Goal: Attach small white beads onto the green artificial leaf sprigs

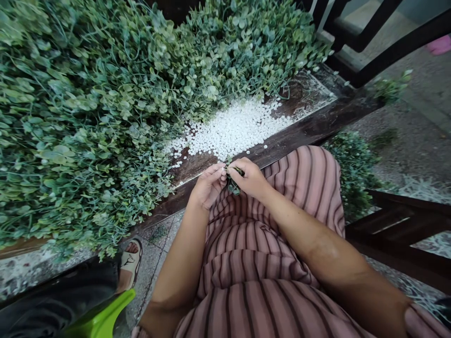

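My right hand (248,176) is closed round a small sprig of artificial greenery (233,187), its leaves hanging below the fingers. Fingertips of my left hand (211,183) are pinched together, touching the sprig's upper end. A tiny white piece seems to show between them, partly hidden by the fingers. Just beyond both hands, a heap of small white plastic pieces (239,126) lies spread on the dark wooden table (299,134).
A large mass of artificial leafy greenery (105,94) covers the left and back of the table. More greenery (355,164) lies at the right, near dark wooden furniture (405,225). A person's sandalled foot (131,263) and a lime-green plastic edge (109,314) are at lower left.
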`<state>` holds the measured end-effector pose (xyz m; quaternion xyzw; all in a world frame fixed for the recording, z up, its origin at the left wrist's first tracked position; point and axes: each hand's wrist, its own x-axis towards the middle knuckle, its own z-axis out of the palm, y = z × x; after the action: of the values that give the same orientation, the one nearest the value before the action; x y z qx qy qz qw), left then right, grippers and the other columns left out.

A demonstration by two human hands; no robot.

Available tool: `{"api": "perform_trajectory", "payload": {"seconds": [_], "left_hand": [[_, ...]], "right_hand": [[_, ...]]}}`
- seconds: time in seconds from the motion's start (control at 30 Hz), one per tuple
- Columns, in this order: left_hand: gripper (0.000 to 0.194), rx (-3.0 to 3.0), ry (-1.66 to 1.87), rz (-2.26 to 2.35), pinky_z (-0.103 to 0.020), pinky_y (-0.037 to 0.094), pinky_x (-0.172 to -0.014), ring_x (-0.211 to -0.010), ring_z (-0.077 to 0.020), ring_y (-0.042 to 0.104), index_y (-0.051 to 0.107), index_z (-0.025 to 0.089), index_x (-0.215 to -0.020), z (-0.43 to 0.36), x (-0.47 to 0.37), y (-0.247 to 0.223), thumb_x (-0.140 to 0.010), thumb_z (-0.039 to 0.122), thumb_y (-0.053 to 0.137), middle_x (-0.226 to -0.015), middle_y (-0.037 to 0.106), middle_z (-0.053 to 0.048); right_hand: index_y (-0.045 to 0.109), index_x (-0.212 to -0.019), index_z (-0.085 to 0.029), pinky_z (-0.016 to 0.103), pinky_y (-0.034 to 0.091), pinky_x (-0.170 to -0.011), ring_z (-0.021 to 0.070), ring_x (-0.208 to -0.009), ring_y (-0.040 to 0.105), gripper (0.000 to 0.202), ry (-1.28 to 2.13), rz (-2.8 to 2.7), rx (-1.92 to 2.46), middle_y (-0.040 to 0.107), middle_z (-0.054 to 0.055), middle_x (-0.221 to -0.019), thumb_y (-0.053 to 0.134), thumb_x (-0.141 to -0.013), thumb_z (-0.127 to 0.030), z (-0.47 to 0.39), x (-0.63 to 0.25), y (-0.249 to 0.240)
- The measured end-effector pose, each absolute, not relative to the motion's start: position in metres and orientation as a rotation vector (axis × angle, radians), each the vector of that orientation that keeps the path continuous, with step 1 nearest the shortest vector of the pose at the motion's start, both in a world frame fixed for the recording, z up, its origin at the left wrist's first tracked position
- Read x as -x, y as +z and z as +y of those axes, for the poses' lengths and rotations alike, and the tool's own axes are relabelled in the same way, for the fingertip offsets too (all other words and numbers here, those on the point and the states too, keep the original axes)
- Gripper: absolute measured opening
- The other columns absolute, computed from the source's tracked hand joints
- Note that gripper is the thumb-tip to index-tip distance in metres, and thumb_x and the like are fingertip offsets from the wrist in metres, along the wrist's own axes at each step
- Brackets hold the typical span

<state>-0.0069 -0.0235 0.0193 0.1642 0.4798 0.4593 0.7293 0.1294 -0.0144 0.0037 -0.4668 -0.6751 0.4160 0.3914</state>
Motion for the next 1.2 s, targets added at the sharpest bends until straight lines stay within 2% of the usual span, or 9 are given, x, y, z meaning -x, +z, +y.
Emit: {"api": "perform_trajectory", "payload": {"seconds": [0.2,1.2], "left_hand": [[0.014,-0.307,0.983,1.004,-0.012,0.041,-0.049,-0.050,-0.0028,0.050,0.060,0.011,-0.075,-0.0236,0.0091,0.0173,-0.063,0.010,0.067,-0.057,0.056,0.002],[0.018,-0.308,0.956,0.988,-0.012,0.041,-0.046,-0.049,-0.0029,0.050,0.060,0.010,-0.077,-0.0210,0.0102,0.0158,-0.061,0.011,0.069,-0.056,0.056,0.002]], "right_hand": [[0.054,-0.062,-0.018,0.027,0.038,-0.072,0.0146,-0.071,0.048,0.016,1.041,-1.695,1.204,0.057,0.002,-0.065,0.045,-0.076,-0.017,-0.0146,-0.1279,0.0027],[0.053,-0.060,-0.018,0.028,0.039,-0.070,0.0148,-0.071,0.048,0.016,1.063,-1.697,1.234,0.055,0.002,-0.064,0.045,-0.075,-0.018,-0.0146,-0.1280,0.0038]]}}
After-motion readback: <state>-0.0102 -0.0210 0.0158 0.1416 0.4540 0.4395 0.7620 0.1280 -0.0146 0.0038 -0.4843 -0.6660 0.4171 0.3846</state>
